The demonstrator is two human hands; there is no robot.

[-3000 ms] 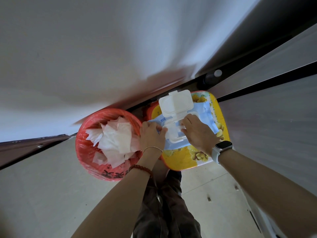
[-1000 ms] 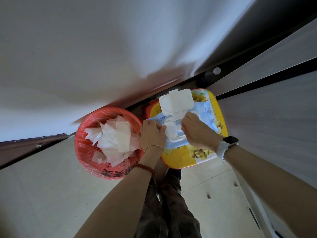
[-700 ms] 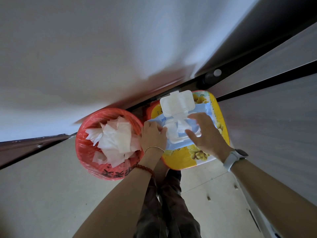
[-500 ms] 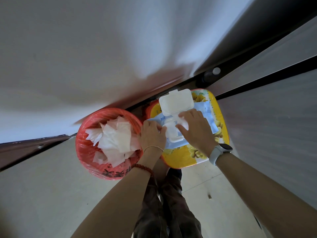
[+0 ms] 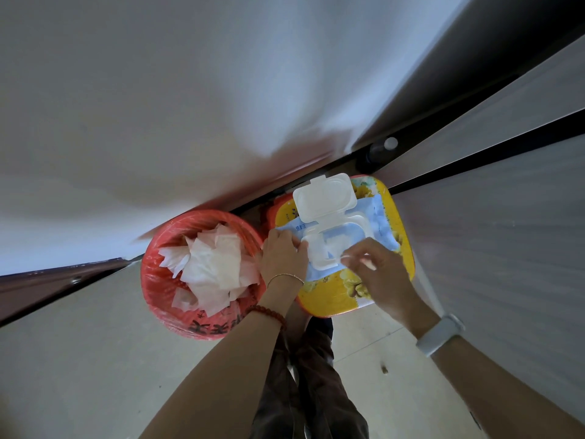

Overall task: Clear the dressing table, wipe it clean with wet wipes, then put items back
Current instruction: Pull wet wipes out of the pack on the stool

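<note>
Wipes pack (image 5: 364, 229), pale blue with a white flip lid (image 5: 323, 198) standing open, lies across the top of a yellow stool (image 5: 335, 296), its far end near the stool's far edge. Left hand (image 5: 283, 255) rests flat on the pack's left end, fingers spread and pressing down, gripping nothing. Right hand (image 5: 376, 270) hovers over the pack's near right corner, thumb and fingertips pinched together just beside the white opening frame; a blurred white scrap shows between them, and whether it is a wipe cannot be told. A watch (image 5: 440, 334) sits on the right wrist, bracelets on the left. Touching the stool's left edge stands a red bin (image 5: 158, 280) piled with crumpled white wipes (image 5: 215, 264).
</note>
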